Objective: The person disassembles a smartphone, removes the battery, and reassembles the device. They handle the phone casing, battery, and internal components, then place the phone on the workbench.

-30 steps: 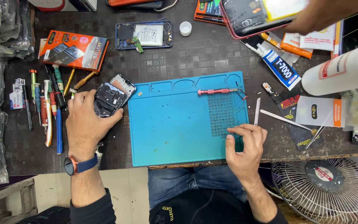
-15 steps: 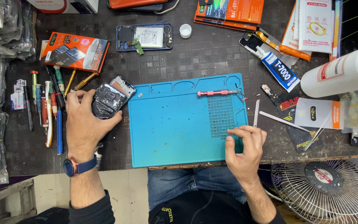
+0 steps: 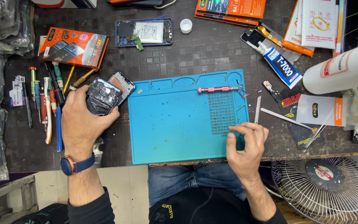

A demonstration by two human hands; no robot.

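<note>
- My left hand (image 3: 81, 122) lies palm-down off the blue mat's (image 3: 170, 124) left edge, fingers curled round a black phone back cover (image 3: 103, 96), lifted against a second phone frame (image 3: 123, 85).
- My right hand (image 3: 245, 145) sits on the mat's lower right corner, fingertips (image 3: 232, 135) pinched narrow on the grid section; anything held is too small to tell.
- Mat centre bare; pink screwdriver (image 3: 218, 89) near its top edge.
- Row of tools (image 3: 48, 103) just left of my left hand.
</note>
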